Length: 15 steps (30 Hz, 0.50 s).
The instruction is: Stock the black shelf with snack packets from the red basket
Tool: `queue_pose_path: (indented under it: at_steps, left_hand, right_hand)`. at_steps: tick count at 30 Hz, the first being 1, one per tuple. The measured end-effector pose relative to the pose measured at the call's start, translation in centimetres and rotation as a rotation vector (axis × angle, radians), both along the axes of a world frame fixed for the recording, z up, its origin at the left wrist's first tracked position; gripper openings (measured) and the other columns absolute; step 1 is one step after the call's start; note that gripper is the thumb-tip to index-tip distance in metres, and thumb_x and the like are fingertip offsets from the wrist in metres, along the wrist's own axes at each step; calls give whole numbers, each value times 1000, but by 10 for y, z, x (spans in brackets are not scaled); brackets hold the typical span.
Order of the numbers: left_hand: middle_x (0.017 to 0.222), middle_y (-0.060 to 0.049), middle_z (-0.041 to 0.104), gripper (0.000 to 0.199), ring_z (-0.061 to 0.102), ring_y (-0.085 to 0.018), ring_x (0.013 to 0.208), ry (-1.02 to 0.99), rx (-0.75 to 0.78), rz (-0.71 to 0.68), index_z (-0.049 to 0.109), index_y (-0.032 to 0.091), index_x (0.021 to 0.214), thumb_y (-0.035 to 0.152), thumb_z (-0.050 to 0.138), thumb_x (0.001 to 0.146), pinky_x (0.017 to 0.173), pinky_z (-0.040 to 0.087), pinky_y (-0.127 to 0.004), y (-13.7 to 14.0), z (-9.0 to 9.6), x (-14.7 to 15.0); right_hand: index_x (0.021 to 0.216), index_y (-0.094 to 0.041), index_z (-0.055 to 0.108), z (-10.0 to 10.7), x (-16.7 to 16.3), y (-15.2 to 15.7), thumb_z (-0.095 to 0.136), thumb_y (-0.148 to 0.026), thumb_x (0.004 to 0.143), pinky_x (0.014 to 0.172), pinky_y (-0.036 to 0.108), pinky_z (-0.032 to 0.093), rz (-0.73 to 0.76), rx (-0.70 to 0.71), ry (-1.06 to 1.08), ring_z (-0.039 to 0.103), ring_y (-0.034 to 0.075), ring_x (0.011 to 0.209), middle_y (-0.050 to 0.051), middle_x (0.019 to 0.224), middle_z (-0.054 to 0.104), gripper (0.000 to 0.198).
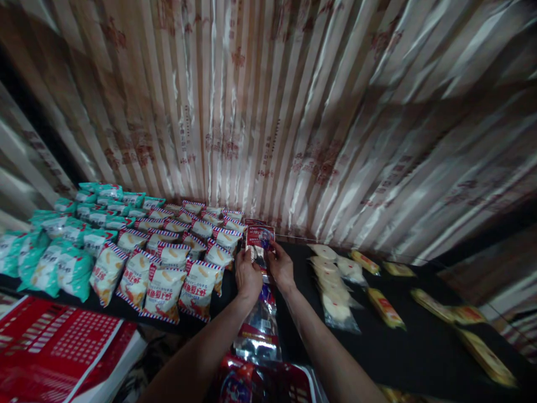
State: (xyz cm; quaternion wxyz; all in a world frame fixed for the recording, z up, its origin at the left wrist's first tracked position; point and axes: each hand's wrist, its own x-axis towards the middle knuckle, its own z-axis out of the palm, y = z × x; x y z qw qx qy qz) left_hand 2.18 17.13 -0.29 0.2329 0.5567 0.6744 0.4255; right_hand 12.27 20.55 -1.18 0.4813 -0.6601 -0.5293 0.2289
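While your left hand [248, 274] and right hand [280, 265] grip the red packet [254, 236], a leftward nudge could push nearby white snack bags [173, 255] askew.

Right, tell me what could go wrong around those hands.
The left hand, on the red packet along with the right hand, is close to the white snack bags, so it might knock one over. The front bags sit near the edge of the black table, so a bump could tip one off.
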Motion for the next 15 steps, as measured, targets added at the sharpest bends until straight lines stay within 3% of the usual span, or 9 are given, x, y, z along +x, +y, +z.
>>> queue_pose_path:
  at_steps: [6,15]
  left_hand:
    - [122,-14,51,47,47,-23,117,36,28,-4,57,12,115,2,43,72,103,36,-37,4,-13,1]
    - [128,-18,47,47,43,-26,122,100,39,5,55,7,118,4,41,73,104,34,-40,10,-25,2]
  right_hand:
    - [110,-18,64,-14,1,12,43,-28,76,76,33,45,-62,-3,-325,59,22,87,8,86,68,41]
    - [116,-18,60,-25,-3,16,40,-27,80,93,36,37,-41,28,-428,44,24,113,7,106,66,42]
